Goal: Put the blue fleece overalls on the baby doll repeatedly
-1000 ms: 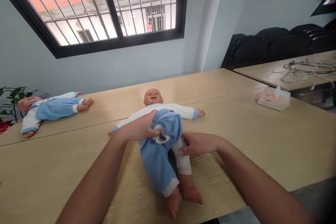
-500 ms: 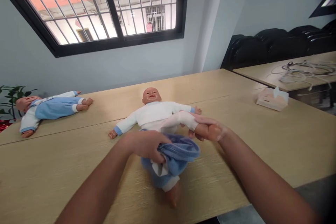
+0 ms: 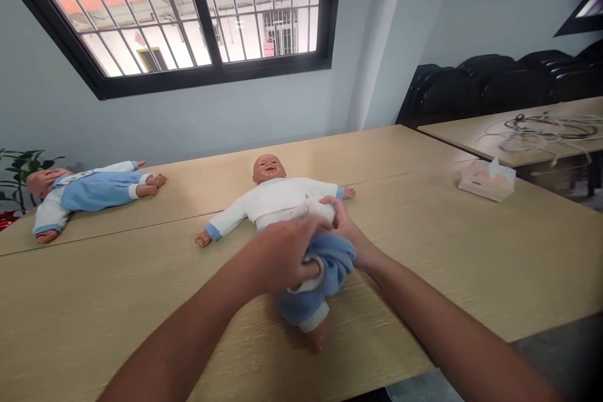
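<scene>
A baby doll [image 3: 276, 195] in a white top lies on its back in the middle of the wooden table [image 3: 141, 276], head toward the window. Its blue trousers [image 3: 325, 270] are bunched around the hips and one leg. My left hand [image 3: 282, 254] is closed on the bunched blue cloth and its white cuff. My right hand [image 3: 343, 229] reaches in from the right and grips the doll's raised white-clad leg at the waist, fingers curled. One bare foot [image 3: 315, 340] sticks out toward me.
A second doll [image 3: 89, 191] in blue and white lies at the far left. A tissue box [image 3: 485, 179] stands at the right. A side table [image 3: 475, 132] carries tangled cables [image 3: 546, 129]. Black chairs [image 3: 494, 85] line the wall. A plant [image 3: 19, 169] is at the left edge.
My right hand lifted the doll's leg up and over toward its belly, then came back close to the waist. My left hand pulled the blue trousers down and regripped them.
</scene>
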